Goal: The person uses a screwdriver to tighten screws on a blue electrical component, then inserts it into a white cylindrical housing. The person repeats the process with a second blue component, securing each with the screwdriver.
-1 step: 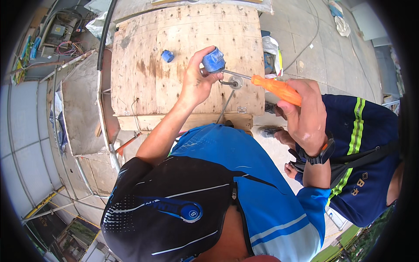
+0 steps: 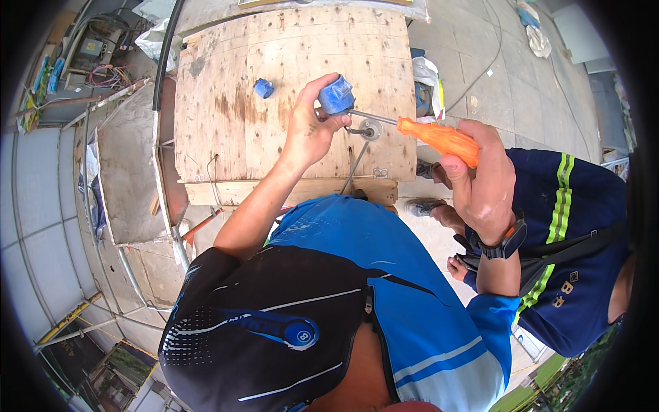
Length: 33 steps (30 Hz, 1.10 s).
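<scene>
My left hand point(image 2: 307, 134) is closed around a short, thick blue cylindrical piece point(image 2: 336, 95) and holds it above a plywood-topped bench point(image 2: 295, 41). In my right hand point(image 2: 487, 182) is a screwdriver point(image 2: 439, 139) with an orange handle, the fingers wrapped about its butt end. Its metal shaft points left and reaches the lower right edge of the blue piece; whether the tip sits inside or only touches is hidden. A smaller blue piece point(image 2: 263, 88) lies on the plywood, left of my left hand. Below the shaft, a round metal disc point(image 2: 371, 129) with a dark bent rod lies on the wood.
Close on my right stands a co-worker point(image 2: 535, 226) in dark clothing with yellow-green stripes. White bags point(image 2: 427, 77) lie beyond the bench's right edge. At left are a metal-framed panel point(image 2: 127, 165) and a cluttered heap of cables point(image 2: 103, 72). A cable point(image 2: 480, 72) crosses the floor.
My right hand and the screwdriver have shifted very slightly to the right and down. My left hand and the blue piece stay where they were.
</scene>
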Motion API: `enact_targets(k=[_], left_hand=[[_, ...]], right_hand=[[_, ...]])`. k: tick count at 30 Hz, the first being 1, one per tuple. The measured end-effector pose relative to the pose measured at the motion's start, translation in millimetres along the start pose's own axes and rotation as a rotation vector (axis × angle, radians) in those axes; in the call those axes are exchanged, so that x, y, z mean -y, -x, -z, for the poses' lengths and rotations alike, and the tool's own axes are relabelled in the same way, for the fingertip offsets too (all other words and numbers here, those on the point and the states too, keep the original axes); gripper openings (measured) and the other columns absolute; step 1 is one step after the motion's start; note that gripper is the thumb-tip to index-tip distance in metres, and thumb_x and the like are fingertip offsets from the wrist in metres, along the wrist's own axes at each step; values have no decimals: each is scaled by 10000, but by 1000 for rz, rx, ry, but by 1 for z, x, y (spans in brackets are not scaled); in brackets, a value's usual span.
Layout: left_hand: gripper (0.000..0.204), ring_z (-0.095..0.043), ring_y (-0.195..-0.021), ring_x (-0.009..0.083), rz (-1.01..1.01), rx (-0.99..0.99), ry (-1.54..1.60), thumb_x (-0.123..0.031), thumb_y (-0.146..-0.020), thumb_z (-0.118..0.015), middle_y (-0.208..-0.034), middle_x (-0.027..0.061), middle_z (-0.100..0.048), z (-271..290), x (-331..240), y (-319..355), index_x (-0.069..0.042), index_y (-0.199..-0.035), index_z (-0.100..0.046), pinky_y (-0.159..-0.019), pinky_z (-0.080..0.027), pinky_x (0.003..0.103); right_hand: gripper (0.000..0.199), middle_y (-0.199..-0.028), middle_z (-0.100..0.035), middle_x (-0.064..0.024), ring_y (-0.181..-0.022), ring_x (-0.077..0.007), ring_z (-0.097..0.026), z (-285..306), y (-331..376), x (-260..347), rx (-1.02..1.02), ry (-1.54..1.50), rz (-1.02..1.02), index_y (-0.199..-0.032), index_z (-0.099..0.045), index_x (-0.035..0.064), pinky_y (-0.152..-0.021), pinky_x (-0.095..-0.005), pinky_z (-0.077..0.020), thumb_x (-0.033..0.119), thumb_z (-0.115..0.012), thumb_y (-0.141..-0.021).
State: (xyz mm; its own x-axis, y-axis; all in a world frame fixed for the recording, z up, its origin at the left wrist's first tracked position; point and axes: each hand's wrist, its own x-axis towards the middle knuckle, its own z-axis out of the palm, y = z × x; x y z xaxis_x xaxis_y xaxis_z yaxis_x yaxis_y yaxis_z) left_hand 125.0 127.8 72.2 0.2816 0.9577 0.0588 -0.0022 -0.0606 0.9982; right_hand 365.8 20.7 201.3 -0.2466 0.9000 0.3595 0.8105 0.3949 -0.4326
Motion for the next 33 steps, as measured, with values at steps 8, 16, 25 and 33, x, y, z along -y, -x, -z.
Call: enact_targets(k=[8,16,25,33], left_hand=[[678,-620,-1134,234,23,-12,35,163,-794,-689,-1335,148,-453,2,13,-9,-110,-1381,-491,-876,-596,323],[681,-638,-1061,241,-63,19,-148,165,-781,-692,-1253,139,-501,12,14,-10,-118,-1373,-507,-854,-591,335],[684,-632,-906,213,-121,24,-302,135,-771,-715,-1159,129,-519,7,10,-11,-165,-1357,-533,-756,-558,311],[678,-640,-1105,238,49,92,-184,164,-778,-705,-1278,132,-499,14,0,-23,-85,-1375,-500,-874,-597,336]], right_hand=[[470,-1160,-581,-166,-959,-297,-598,-2,-6,0,-22,196,223,-1195,-604,24,-749,-366,-531,98,-775,-764],[375,-1006,-636,-157,-733,-299,-637,-11,10,5,228,-38,-121,-1206,-618,3,-643,-385,-523,143,-701,-868],[299,-825,-550,-79,-632,-239,-600,-28,10,11,126,89,-2,-1204,-628,86,-577,-360,-495,176,-667,-921],[277,-916,-562,-79,-693,-173,-602,-23,4,-16,146,-603,-424,-1179,-598,58,-620,-314,-522,99,-663,-913]])
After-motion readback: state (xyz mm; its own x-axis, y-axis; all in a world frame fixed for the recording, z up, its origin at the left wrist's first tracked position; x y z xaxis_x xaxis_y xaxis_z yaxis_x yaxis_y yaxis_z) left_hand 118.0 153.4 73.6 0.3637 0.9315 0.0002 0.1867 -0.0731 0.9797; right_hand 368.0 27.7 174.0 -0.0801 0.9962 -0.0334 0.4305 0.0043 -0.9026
